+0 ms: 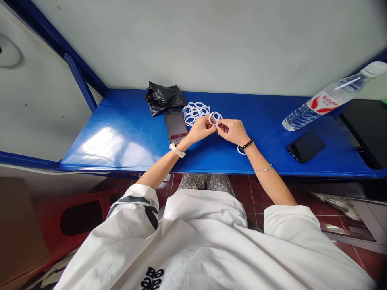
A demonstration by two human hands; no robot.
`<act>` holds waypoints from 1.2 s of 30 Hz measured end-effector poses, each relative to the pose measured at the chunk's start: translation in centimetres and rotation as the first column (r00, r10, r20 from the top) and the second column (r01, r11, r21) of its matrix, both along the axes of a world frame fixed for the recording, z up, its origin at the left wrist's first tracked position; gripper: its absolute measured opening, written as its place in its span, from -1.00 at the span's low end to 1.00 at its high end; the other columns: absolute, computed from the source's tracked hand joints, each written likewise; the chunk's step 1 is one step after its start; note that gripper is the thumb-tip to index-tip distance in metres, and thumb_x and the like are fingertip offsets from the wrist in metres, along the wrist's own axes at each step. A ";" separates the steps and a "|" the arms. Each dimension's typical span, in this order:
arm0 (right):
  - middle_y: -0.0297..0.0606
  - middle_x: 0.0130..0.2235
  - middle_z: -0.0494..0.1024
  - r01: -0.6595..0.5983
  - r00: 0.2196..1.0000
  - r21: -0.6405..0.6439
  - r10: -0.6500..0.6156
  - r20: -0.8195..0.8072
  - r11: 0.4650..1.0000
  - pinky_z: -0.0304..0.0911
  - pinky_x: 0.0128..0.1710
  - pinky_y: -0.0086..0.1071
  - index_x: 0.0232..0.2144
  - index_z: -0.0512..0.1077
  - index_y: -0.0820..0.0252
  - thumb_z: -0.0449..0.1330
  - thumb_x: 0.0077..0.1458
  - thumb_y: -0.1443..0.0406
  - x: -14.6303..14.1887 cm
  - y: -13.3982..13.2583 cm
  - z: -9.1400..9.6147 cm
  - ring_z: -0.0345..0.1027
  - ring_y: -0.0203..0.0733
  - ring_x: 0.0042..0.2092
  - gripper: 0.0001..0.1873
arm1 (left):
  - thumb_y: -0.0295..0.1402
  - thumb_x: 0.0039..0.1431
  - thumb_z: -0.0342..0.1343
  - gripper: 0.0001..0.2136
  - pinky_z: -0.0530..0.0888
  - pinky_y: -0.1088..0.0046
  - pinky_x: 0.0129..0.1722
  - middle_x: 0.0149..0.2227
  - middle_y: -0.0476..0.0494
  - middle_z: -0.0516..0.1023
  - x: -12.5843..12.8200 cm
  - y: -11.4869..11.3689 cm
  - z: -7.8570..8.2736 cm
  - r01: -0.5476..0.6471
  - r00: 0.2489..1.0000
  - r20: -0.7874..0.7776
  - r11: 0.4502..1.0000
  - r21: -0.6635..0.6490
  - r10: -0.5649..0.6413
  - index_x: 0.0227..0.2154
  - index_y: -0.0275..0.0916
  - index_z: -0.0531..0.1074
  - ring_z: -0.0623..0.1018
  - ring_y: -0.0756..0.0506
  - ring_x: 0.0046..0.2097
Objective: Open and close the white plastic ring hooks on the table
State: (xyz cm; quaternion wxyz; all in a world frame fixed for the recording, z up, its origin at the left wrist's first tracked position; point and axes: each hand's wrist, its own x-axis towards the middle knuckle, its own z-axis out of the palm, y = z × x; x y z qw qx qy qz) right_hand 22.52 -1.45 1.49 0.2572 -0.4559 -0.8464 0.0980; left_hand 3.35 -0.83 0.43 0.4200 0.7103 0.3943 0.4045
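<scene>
Over the blue table (121, 133), my left hand (201, 129) and my right hand (232, 131) meet and both pinch a white ring (215, 118), which looks doubled with a second ring. A pile of several white rings (196, 109) lies just behind my hands. One more white ring (241, 151) lies flat on the table under my right wrist, partly hidden. Both hands have their fingers closed on the held ring.
A crumpled black plastic bag (163, 98) sits behind the rings. A phone with a lit screen (176, 127) lies by my left hand. A dark phone (305, 146) and a tipped water bottle (329, 98) are at the right. A red stool (69, 217) stands below left.
</scene>
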 end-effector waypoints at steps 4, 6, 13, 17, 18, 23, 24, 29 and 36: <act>-0.27 -0.49 0.52 0.024 1.000 0.027 -0.024 0.002 0.999 0.05 -0.39 -0.33 -0.46 0.39 0.10 0.15 0.20 0.22 0.0 0.0 0.1 0.34 -0.17 -0.45 -0.81 | -0.43 0.10 0.20 -0.90 0.17 0.52 -0.53 -0.67 0.16 0.28 -0.1 0.0 0.1 0.018 1.000 0.008 1.000 -0.004 -0.018 -0.39 -0.20 0.35 0.26 0.07 -0.60; -0.27 -0.49 0.51 0.035 0.999 0.034 -0.035 0.009 0.999 0.04 -0.40 -0.33 -0.48 0.36 0.10 0.15 0.20 0.23 0.0 0.0 0.1 0.33 -0.17 -0.45 -0.79 | -0.37 0.15 0.22 -0.88 0.18 0.51 -0.53 -0.67 0.15 0.29 -0.1 -0.1 0.3 0.017 1.000 0.009 1.000 -0.009 -0.017 -0.37 -0.20 0.37 0.27 0.06 -0.60; -0.25 -0.49 0.48 0.063 0.997 0.053 -0.066 0.048 0.997 0.00 -0.40 -0.33 -0.51 0.33 0.11 0.11 0.24 0.20 0.2 0.4 -0.1 0.29 -0.17 -0.45 -0.73 | -0.17 0.30 0.21 -0.74 0.18 0.51 -0.54 -0.66 0.13 0.27 -0.3 -0.4 0.9 0.028 0.999 -0.038 1.000 -0.014 -0.028 -0.37 -0.21 0.34 0.28 0.06 -0.61; -0.26 -0.50 0.47 0.052 0.998 0.084 -0.054 0.030 0.995 -0.01 -0.41 -0.33 -0.51 0.33 0.11 0.09 0.26 0.17 0.3 0.6 -0.4 0.27 -0.19 -0.46 -0.70 | -0.08 0.27 0.28 -0.68 0.19 0.52 -0.54 -0.64 0.16 0.28 -0.4 -0.4 0.8 0.026 0.999 -0.039 1.000 -0.003 -0.027 -0.25 -0.20 0.34 0.30 0.06 -0.60; -0.26 -0.50 0.47 0.047 0.999 0.091 -0.049 0.024 0.995 -0.01 -0.41 -0.33 -0.51 0.33 0.11 0.09 0.26 0.16 0.3 0.6 -0.5 0.27 -0.19 -0.46 -0.69 | -0.05 0.25 0.30 -0.64 0.19 0.52 -0.53 -0.64 0.18 0.28 -0.4 -0.4 0.7 0.026 0.999 -0.028 1.000 0.004 -0.026 -0.19 -0.20 0.35 0.31 0.06 -0.60; -0.26 -0.51 0.46 0.029 1.000 0.109 -0.029 0.004 0.994 0.01 -0.41 -0.33 -0.52 0.33 0.11 0.09 0.28 0.15 0.3 0.6 -0.6 0.26 -0.20 -0.47 -0.67 | 0.03 0.21 0.33 -0.52 0.23 0.52 -0.51 -0.62 0.18 0.31 -0.6 -0.3 0.7 0.054 0.998 0.017 0.997 0.050 -0.055 -0.03 -0.20 0.36 0.36 0.05 -0.57; -0.26 -0.51 0.46 0.027 1.000 0.112 -0.027 0.003 0.993 0.01 -0.42 -0.33 -0.52 0.34 0.11 0.08 0.28 0.16 0.3 0.6 -0.7 0.26 -0.20 -0.47 -0.67 | 0.03 0.21 0.32 -0.52 0.23 0.52 -0.51 -0.61 0.17 0.32 -0.6 -0.3 0.8 0.058 0.998 0.018 0.997 0.054 -0.059 -0.04 -0.20 0.36 0.36 0.05 -0.56; -0.26 -0.52 0.47 0.021 1.000 0.137 -0.020 -0.009 0.990 0.00 -0.43 -0.32 -0.50 0.36 0.12 0.06 0.30 0.16 0.4 0.5 -0.7 0.26 -0.20 -0.48 -0.66 | 0.03 0.22 0.30 -0.52 0.23 0.52 -0.51 -0.61 0.17 0.32 -0.6 -0.2 0.8 0.064 0.997 0.031 0.996 0.059 -0.066 -0.02 -0.23 0.39 0.34 0.07 -0.57; -0.28 -0.53 0.49 -0.006 0.995 0.117 0.017 -0.094 0.993 0.09 -0.41 -0.33 -0.36 0.44 0.11 0.03 0.38 0.03 0.4 0.4 -0.6 0.34 -0.16 -0.48 -0.61 | 0.00 0.28 0.26 -0.58 0.24 0.53 -0.53 -0.63 0.18 0.32 -0.5 -0.4 1.1 0.051 0.997 0.054 0.998 0.046 -0.053 -0.04 -0.23 0.40 0.34 0.08 -0.60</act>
